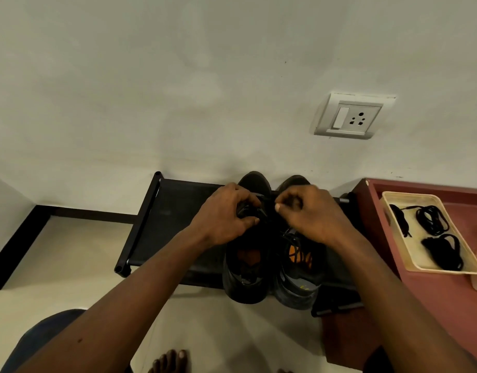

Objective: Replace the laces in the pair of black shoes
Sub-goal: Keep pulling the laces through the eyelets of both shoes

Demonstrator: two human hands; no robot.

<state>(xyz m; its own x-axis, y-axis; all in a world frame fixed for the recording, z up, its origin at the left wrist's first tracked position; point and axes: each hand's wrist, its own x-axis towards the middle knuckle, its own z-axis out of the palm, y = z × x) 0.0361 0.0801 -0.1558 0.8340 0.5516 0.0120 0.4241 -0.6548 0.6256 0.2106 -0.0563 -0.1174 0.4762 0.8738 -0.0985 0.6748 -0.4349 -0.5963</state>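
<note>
— Hands?
— Left hand (226, 214) and right hand (310, 211) both pinch a black lace (261, 204), probably keeping it taut for threading.
— Shoes?
— Black shoes (245, 275) sit paired on the shoe rack (172, 219); spare laces (434, 219) wait in the tray (444, 270) beyond.

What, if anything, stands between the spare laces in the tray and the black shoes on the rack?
Nothing fixed: the laces lie uncovered in the open tray, right of the shoes. Only the person's own right hand and forearm lie between.
</note>
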